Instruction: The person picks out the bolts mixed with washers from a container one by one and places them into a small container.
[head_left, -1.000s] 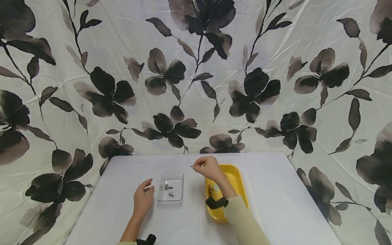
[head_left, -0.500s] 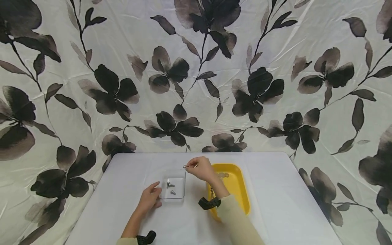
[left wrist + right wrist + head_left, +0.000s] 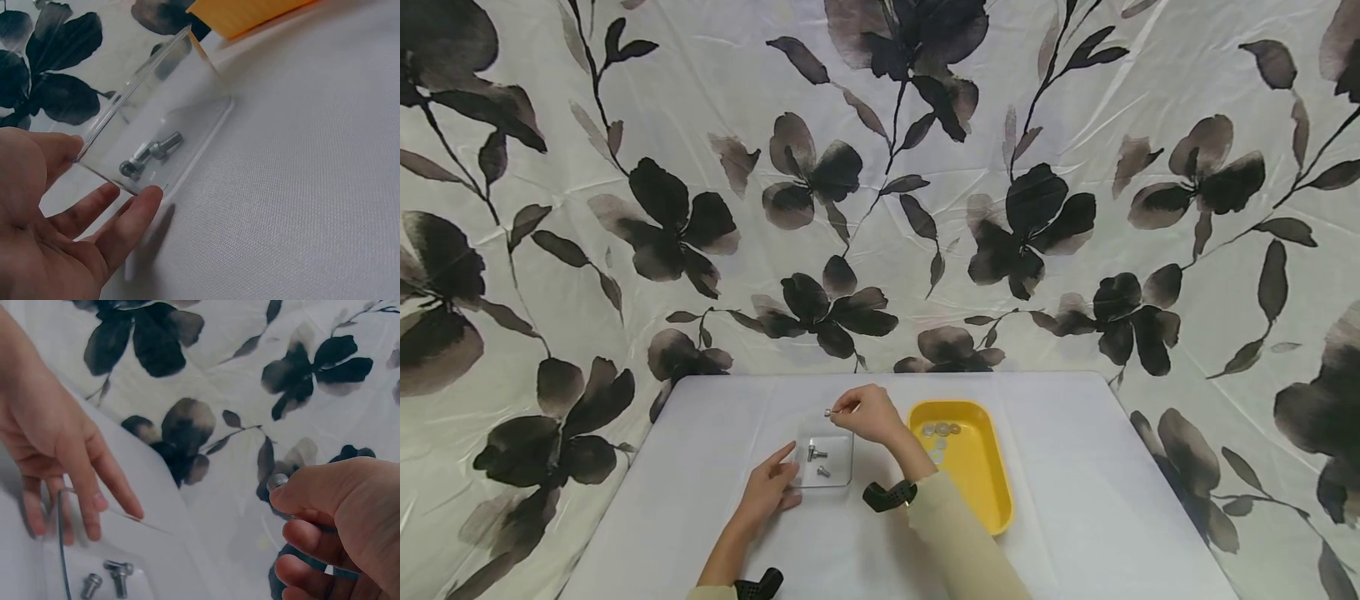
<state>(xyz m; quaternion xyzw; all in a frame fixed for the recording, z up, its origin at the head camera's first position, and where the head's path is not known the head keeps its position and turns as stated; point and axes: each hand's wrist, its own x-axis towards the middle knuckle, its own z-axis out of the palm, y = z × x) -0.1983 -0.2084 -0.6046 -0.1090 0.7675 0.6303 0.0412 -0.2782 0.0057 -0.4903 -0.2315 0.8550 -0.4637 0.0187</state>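
A clear plastic box [image 3: 846, 477] stands in the middle of the table and holds several metal bolts [image 3: 817, 454]. Fingers of my left hand [image 3: 764, 492] rest against its left side, mostly straight; in the left wrist view the fingertips [image 3: 150, 199] lie at the box's rim and wall. Above the box's far right corner, my right hand [image 3: 871, 415] pinches another bolt [image 3: 828, 412] between thumb and index finger. Only the bolt's round head [image 3: 277, 481] shows in the right wrist view; the shank is hidden in the grip.
A yellow tray [image 3: 992, 475] stands to the right of the box, with several round pale discs [image 3: 942, 429] near its far left end. My right sleeve [image 3: 958, 525] overlaps its near left part. A floral cloth [image 3: 1037, 333] hangs behind the white table [image 3: 1097, 483].
My right hand has carried the bolt left from over the tray to the box. My left hand has moved right and now touches the box, uncovering nothing new there.
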